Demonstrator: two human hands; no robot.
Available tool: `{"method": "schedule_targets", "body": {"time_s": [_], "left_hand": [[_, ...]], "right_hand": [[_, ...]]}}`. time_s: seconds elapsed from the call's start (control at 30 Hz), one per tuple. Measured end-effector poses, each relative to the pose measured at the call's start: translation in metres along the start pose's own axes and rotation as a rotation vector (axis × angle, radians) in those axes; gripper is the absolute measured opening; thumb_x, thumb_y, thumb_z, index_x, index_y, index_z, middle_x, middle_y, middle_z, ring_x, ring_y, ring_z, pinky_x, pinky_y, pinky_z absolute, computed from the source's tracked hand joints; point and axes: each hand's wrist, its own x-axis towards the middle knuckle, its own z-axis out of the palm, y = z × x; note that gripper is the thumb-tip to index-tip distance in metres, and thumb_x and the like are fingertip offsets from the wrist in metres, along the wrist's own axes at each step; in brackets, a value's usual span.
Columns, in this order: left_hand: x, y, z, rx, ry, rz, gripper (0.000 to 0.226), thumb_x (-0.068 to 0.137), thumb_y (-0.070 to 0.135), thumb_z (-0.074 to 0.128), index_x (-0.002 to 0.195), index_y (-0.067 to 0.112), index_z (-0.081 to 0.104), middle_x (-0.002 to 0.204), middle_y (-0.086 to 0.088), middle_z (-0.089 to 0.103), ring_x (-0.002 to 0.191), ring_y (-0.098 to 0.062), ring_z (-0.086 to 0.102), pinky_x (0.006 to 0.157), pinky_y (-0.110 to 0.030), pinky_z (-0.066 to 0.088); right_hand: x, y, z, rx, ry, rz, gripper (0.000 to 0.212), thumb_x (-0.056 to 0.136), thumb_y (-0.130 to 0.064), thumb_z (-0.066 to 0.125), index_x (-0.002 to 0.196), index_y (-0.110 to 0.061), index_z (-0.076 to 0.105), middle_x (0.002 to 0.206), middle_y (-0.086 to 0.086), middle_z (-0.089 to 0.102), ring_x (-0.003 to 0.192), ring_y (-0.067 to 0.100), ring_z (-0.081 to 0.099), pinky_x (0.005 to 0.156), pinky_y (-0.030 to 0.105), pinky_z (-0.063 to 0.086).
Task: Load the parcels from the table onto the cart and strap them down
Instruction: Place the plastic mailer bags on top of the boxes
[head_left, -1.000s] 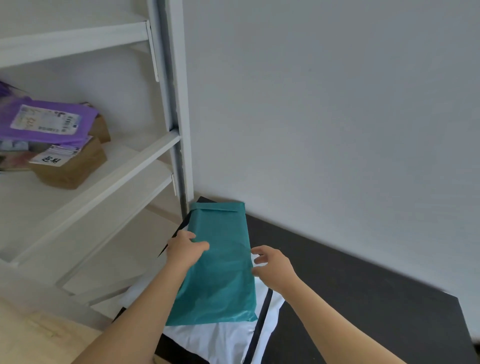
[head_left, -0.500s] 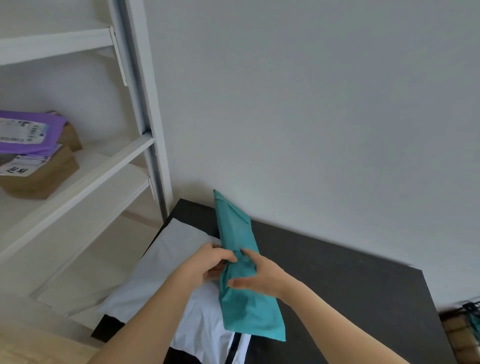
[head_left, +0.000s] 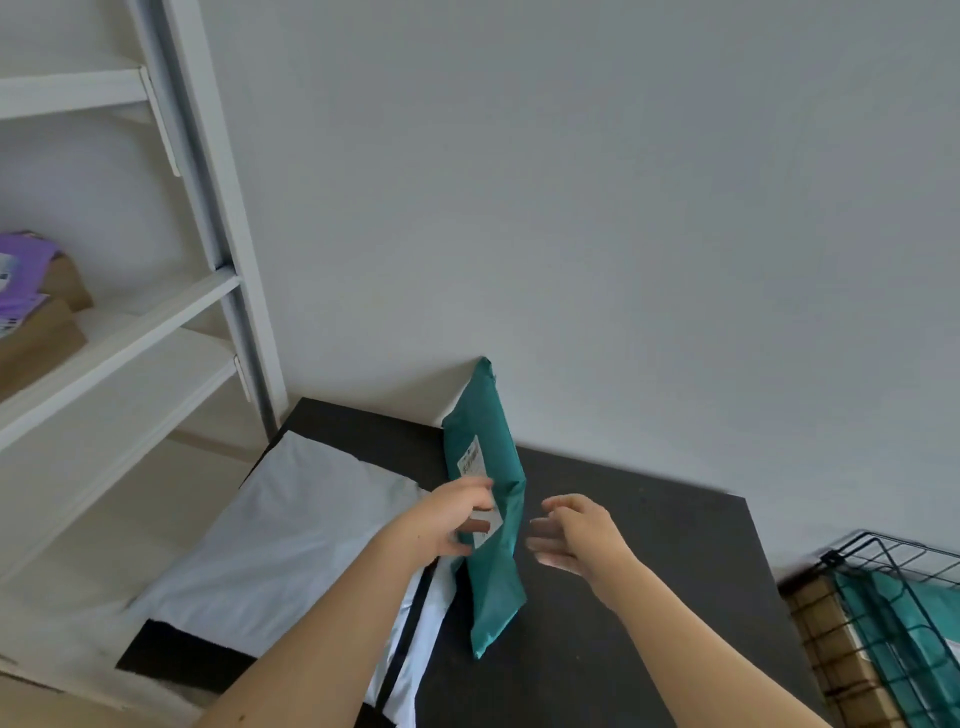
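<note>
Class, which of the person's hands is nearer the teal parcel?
Left. The left hand holds the teal parcel; the right hand hovers to its right, apart.

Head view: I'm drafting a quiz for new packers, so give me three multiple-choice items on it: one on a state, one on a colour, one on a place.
1. The right hand is:
A open, apart from the teal parcel
B gripping it
C pinching a strap

2. The parcel in the left hand is:
A purple
B teal
C brown

3. The white parcel lies:
A on the table
B in the right hand
C atop the teal parcel

Key:
1 A: its fingers hold nothing, and a gap shows beside the parcel.
2 B: the left hand grips the teal wrap.
3 A: it lies flat on the black top.
</note>
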Motion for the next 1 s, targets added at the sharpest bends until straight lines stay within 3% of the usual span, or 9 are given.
{"method": "schedule_targets", "body": {"time_s": [0.07, 0.17, 0.27, 0.37, 0.47, 0.63, 0.7, 0.87, 1.0], "left_hand": [[-0.005, -0.006, 0.02, 0.037, -0.075, -0.024, 0.035, 0.098, 0.011, 0.039, 0.126, 0.028, 0.048, 0.113, 0.002, 0.055, 0.103, -0.015, 0.055, 0.092, -0.038, 0.043], [-0.009, -0.015, 0.044, 0.153, -0.025, -0.011, 0.038, 0.097, 0.008, 0.037, 0.127, 0.029, 0.047, 0.123, 0.001, 0.053, 0.111, -0.017, 0.052, 0.1, -0.04, 0.039], [-0.013, -0.023, 0.052, 0.236, 0.081, 0.001, 0.049, 0.093, 0.0, 0.036, 0.133, 0.026, 0.044, 0.14, -0.004, 0.042, 0.119, -0.019, 0.046, 0.095, -0.036, 0.039], [-0.02, -0.027, 0.051, 0.231, 0.144, 0.035, 0.037, 0.093, 0.0, 0.036, 0.119, 0.024, 0.049, 0.123, -0.006, 0.05, 0.105, -0.019, 0.047, 0.085, -0.03, 0.037], [-0.023, -0.03, 0.047, 0.205, 0.217, 0.054, 0.037, 0.095, 0.003, 0.038, 0.126, 0.021, 0.049, 0.111, 0.0, 0.047, 0.102, -0.017, 0.045, 0.083, -0.029, 0.038], [-0.009, -0.032, 0.039, 0.203, 0.249, 0.039, 0.034, 0.095, 0.006, 0.043, 0.128, 0.012, 0.05, 0.109, -0.001, 0.047, 0.099, -0.015, 0.046, 0.072, -0.024, 0.042], [0.001, -0.029, 0.032, 0.187, 0.266, 0.048, 0.036, 0.094, 0.007, 0.046, 0.129, 0.01, 0.05, 0.113, -0.003, 0.05, 0.1, -0.015, 0.046, 0.077, -0.024, 0.043], [0.03, -0.021, 0.003, 0.169, 0.273, 0.042, 0.039, 0.093, 0.011, 0.049, 0.132, 0.009, 0.048, 0.129, -0.006, 0.051, 0.119, -0.02, 0.049, 0.091, -0.03, 0.041], [0.053, -0.021, -0.021, 0.064, 0.293, -0.007, 0.017, 0.091, 0.007, 0.048, 0.082, 0.02, 0.05, 0.086, 0.0, 0.047, 0.079, -0.015, 0.047, 0.061, -0.025, 0.036]], "right_hand": [[-0.005, 0.005, -0.01, 0.091, -0.108, 0.068, 0.014, 0.099, -0.028, 0.044, 0.098, -0.021, 0.055, 0.106, 0.01, 0.066, 0.095, 0.026, 0.066, 0.083, 0.038, 0.056], [-0.007, 0.021, -0.021, -0.054, -0.157, 0.084, 0.042, 0.09, -0.052, 0.05, 0.119, -0.022, 0.056, 0.119, 0.002, 0.063, 0.105, 0.022, 0.062, 0.09, 0.04, 0.054], [-0.007, 0.034, -0.036, -0.201, -0.082, 0.017, 0.05, 0.094, -0.045, 0.049, 0.135, -0.018, 0.044, 0.128, 0.002, 0.056, 0.11, 0.021, 0.058, 0.092, 0.039, 0.053], [-0.003, 0.042, -0.045, -0.11, -0.086, 0.054, 0.052, 0.094, -0.041, 0.052, 0.138, -0.016, 0.042, 0.132, 0.004, 0.053, 0.113, 0.022, 0.056, 0.095, 0.04, 0.051], [-0.002, 0.044, -0.042, -0.099, -0.093, 0.037, 0.053, 0.092, -0.038, 0.057, 0.138, -0.016, 0.042, 0.133, 0.005, 0.052, 0.116, 0.024, 0.055, 0.097, 0.041, 0.05], [0.01, 0.033, -0.027, -0.185, -0.039, -0.024, 0.053, 0.089, -0.031, 0.062, 0.136, -0.013, 0.045, 0.129, 0.006, 0.055, 0.113, 0.025, 0.057, 0.097, 0.042, 0.05], [0.018, 0.027, -0.022, -0.243, -0.012, -0.042, 0.056, 0.088, -0.028, 0.063, 0.138, -0.012, 0.043, 0.131, 0.006, 0.054, 0.114, 0.025, 0.055, 0.097, 0.04, 0.049], [0.046, 0.014, -0.01, -0.409, 0.051, -0.027, 0.055, 0.086, -0.026, 0.063, 0.135, -0.011, 0.043, 0.118, 0.005, 0.056, 0.096, 0.02, 0.055, 0.073, 0.028, 0.045], [0.067, 0.01, -0.003, -0.59, 0.113, 0.019, 0.016, 0.082, -0.018, 0.06, 0.096, -0.014, 0.055, 0.078, -0.002, 0.052, 0.063, 0.012, 0.048, 0.052, 0.023, 0.038]]}}
